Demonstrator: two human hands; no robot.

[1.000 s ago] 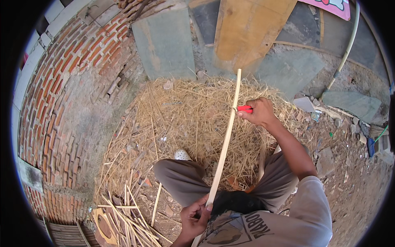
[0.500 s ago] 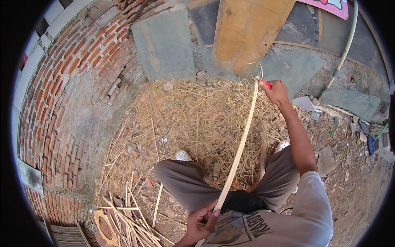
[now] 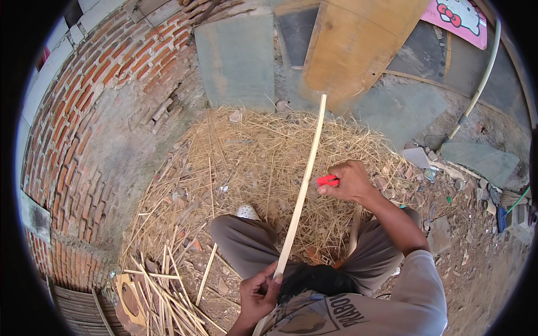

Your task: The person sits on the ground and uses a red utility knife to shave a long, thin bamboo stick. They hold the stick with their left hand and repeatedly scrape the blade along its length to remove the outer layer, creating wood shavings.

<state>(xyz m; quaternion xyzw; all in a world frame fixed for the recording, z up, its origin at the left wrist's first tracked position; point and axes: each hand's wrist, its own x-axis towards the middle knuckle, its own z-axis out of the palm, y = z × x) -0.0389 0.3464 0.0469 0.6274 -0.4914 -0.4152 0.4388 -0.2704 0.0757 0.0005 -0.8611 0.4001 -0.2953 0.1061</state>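
Note:
A long pale strip of split bamboo or wood slants up and away from my lap, its far tip in the air above the straw-like shavings. Near its lower end my left hand pinches it between thumb and fingers, close to my waist. My right hand is closed round a red-handled knife, just right of the strip's middle. The knife's blade is blurred, and a small gap seems to separate it from the strip.
A pile of cut strips lies at the lower left beside my leg. A brick wall rises on the left. Boards lean at the back, with a pale pipe at the far right. Rubble covers the ground on the right.
My right hand with the knife has come back from the strip's far tip toward me. The thin curl at that tip is gone. The strip has swung slightly left with my left hand.

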